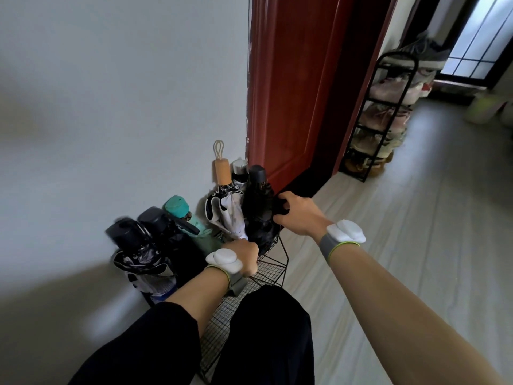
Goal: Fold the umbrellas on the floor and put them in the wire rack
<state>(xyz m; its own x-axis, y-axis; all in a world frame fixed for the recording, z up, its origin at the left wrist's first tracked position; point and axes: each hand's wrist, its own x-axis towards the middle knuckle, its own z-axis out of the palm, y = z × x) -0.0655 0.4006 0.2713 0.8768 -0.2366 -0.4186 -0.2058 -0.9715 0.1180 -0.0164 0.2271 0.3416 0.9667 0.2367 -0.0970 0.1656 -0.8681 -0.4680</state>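
A black wire rack [273, 266] stands against the wall and holds several folded umbrellas, handles up. A black umbrella [258, 207] stands at the rack's right end, and my right hand [297, 213] grips its fabric from the right. Beside it stands a black-and-white patterned umbrella [226, 209] with a wooden handle. My left hand [244, 255] is curled low at the rack's rim beside that umbrella's lower end; what it holds is hidden. A teal umbrella [180, 208] and two black-handled umbrellas [144, 240] fill the left part.
A white wall [125, 93] rises behind the rack. A red-brown door [291, 93] stands just right of it. A black shoe rack [380, 118] full of shoes sits farther back. Pale floor [402, 245] spreads to the right. My dark-trousered knees [263, 329] are against the rack.
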